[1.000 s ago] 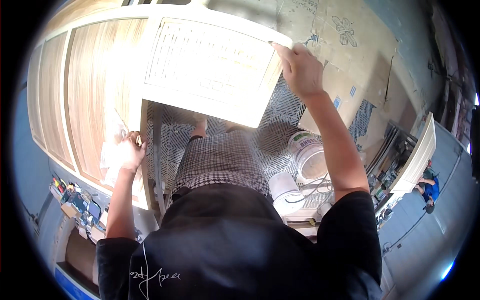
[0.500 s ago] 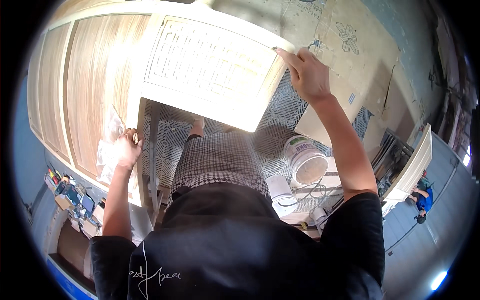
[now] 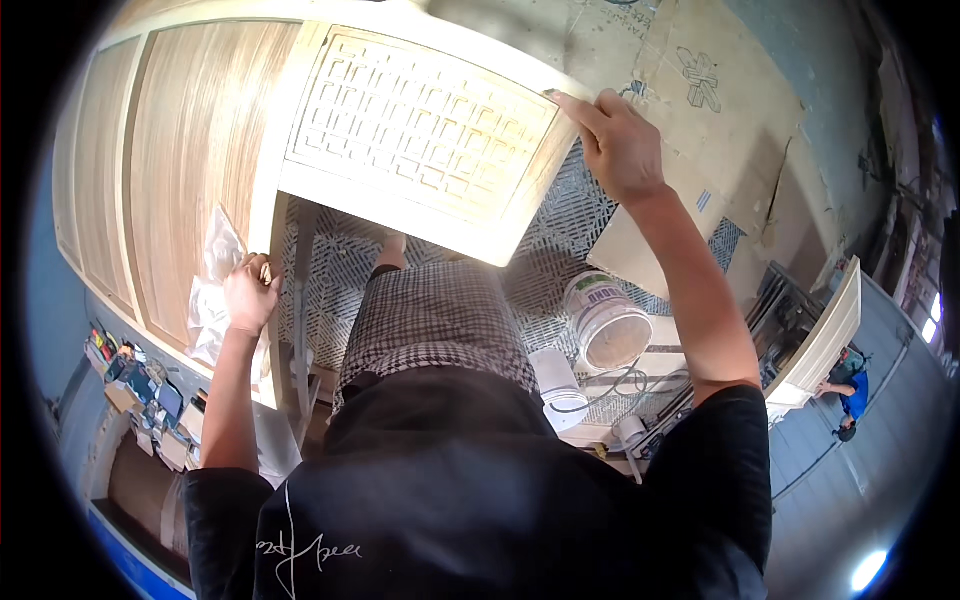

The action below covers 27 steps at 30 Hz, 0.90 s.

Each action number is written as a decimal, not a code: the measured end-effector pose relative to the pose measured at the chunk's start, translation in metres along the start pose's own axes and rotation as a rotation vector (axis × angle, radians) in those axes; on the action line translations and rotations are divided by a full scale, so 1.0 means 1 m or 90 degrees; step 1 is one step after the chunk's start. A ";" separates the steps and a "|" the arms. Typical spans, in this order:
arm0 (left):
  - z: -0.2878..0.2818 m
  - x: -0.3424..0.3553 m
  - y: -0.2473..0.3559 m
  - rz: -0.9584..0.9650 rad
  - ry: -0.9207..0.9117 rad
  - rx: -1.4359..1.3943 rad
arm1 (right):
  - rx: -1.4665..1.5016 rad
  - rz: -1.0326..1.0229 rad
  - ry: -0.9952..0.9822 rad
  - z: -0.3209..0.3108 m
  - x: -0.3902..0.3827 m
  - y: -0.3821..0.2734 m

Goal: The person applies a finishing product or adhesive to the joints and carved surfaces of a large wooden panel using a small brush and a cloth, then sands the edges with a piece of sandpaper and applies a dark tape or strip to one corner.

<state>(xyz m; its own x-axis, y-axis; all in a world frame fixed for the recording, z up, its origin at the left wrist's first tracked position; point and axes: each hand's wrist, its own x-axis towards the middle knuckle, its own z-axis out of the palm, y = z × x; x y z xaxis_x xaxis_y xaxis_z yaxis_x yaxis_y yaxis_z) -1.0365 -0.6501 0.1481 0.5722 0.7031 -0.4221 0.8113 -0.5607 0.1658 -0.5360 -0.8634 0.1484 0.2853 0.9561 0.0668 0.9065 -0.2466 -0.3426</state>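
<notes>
A pale wooden panel with a carved lattice pattern (image 3: 425,125) lies in front of me, joined to a longer framed wooden piece on the left. My right hand (image 3: 622,150) is at the panel's far right corner, fingers closed in a pinch. A small dark bit shows at its fingertips; I cannot make out what it is. My left hand (image 3: 252,292) is closed near the wooden piece's near edge, beside a crumpled clear plastic bag (image 3: 222,250). Something small and yellowish shows between its fingers, too small to name.
A white bucket (image 3: 612,335) and a smaller white pail (image 3: 558,390) stand on the patterned floor to my right, beside a cable. Flattened cardboard (image 3: 735,110) covers the floor beyond. Tools and boxes (image 3: 150,390) sit at far left. A person in blue (image 3: 853,395) stands at far right by another panel.
The glare on the lattice panel has dimmed, so its carving shows more clearly. My hands have hardly moved. The person at far right now has an arm stretched toward the other panel.
</notes>
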 end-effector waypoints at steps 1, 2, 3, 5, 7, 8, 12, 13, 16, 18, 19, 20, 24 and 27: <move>0.000 0.000 0.000 -0.004 0.000 0.001 | -0.026 -0.014 -0.004 -0.002 0.002 -0.001; 0.002 -0.001 -0.001 -0.004 -0.003 0.005 | -0.039 -0.013 -0.017 -0.005 0.002 -0.001; 0.003 -0.001 -0.004 -0.006 -0.002 0.009 | -0.017 -0.036 0.003 -0.007 0.002 0.002; -0.001 -0.002 0.000 -0.020 -0.007 -0.005 | -0.029 0.004 -0.057 -0.017 0.006 -0.002; -0.007 0.000 0.004 -0.033 -0.038 0.019 | 0.004 0.019 -0.039 -0.017 0.008 -0.010; -0.013 0.001 -0.002 -0.001 -0.066 0.003 | 0.077 0.080 -0.012 -0.013 0.010 -0.018; -0.022 0.012 -0.026 0.035 0.097 -0.014 | 0.203 0.129 0.004 0.000 0.029 -0.048; -0.025 0.020 -0.036 -0.106 0.098 -0.029 | 0.210 0.135 0.006 0.004 0.034 -0.059; -0.022 0.060 -0.053 -0.184 0.404 -0.103 | 0.232 0.112 0.036 0.021 0.054 -0.085; -0.019 0.083 -0.041 -0.187 0.503 -0.023 | 0.213 0.096 0.073 0.037 0.065 -0.094; -0.014 0.091 -0.024 -0.285 0.455 -0.046 | 0.196 0.107 0.073 0.042 0.073 -0.100; -0.001 0.092 -0.009 -0.285 0.514 0.052 | 0.126 0.108 0.062 0.053 0.081 -0.106; 0.032 0.099 0.001 -0.325 0.573 0.027 | 0.137 0.022 0.157 0.066 0.122 -0.131; 0.023 0.100 0.013 -0.324 0.506 0.020 | 0.101 -0.003 0.136 0.076 0.149 -0.138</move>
<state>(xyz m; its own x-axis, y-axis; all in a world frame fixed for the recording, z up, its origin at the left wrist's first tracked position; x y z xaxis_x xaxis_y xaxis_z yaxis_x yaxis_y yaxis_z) -0.9711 -0.5973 0.0880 0.0742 0.9524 0.2956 0.9892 -0.1079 0.0996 -0.6419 -0.6752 0.1346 0.3562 0.8978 0.2588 0.8526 -0.1990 -0.4832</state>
